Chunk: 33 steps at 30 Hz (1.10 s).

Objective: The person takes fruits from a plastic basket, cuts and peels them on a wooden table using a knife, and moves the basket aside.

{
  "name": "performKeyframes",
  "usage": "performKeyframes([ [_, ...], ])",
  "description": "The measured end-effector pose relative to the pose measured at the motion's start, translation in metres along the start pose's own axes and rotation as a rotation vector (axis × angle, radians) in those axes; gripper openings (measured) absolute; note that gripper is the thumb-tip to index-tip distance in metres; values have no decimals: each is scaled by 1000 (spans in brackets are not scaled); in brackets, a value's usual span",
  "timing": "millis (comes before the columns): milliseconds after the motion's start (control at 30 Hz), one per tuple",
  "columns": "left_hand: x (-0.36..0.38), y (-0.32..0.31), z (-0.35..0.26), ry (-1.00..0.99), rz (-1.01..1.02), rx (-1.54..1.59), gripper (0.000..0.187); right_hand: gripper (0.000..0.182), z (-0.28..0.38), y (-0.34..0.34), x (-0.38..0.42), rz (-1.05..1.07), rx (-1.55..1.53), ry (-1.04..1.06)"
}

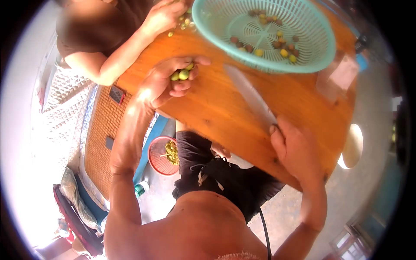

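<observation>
Holding small round green fruits in the left hand: palm turned up, some fingers curled round them, index finger stuck out. Hand sits above the near-left part of an orange-brown wooden table. Right hand is wrapped around the grip end of a long flat metal knife, thumb lying along it; the handle itself is mostly hidden by the fist. Blade points away and to the left over the tabletop, tip near the pale teal oval slotted plastic basket, apart from the green fruits. Blade slightly blurred; can't tell if it touches wood.

Basket is at the far side of the table, with scattered yellow-green and brown round fruits inside. Co-worker's hand is at the far left of the table, small yellow-green pieces just beside it; its exact grip, can't tell. On the floor below, a red round plastic basket contains yellow-green bits.
</observation>
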<state>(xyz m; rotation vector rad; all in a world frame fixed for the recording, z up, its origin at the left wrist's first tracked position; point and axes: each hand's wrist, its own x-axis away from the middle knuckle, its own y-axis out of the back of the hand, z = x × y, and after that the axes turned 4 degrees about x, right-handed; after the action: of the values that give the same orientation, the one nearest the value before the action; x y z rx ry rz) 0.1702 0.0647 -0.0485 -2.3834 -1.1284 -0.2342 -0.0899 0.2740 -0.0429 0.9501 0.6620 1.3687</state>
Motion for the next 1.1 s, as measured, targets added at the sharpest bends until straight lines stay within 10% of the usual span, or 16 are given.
performKeyframes([
  [133, -7, -6, 26, -107, -67, -343, 40, 23, -2, -5, 0, -35, -27, -5],
  [200, -19, -16, 47, -708, -187, -1042, 36, 25, -2, -2, -4, -69, -5, 23],
  [333, -14, -33, 51, -655, -197, -1391, 37, 26, 0, -5, -7, -96, -43, 10],
  [533, -5, -16, 55, -953, -67, -1391, 24, 27, 20, -13, -14, -160, -43, 73],
  [1100, 1, -20, 58, -900, -121, -1348, 25, 20, 25, -23, -41, -204, -31, 176],
])
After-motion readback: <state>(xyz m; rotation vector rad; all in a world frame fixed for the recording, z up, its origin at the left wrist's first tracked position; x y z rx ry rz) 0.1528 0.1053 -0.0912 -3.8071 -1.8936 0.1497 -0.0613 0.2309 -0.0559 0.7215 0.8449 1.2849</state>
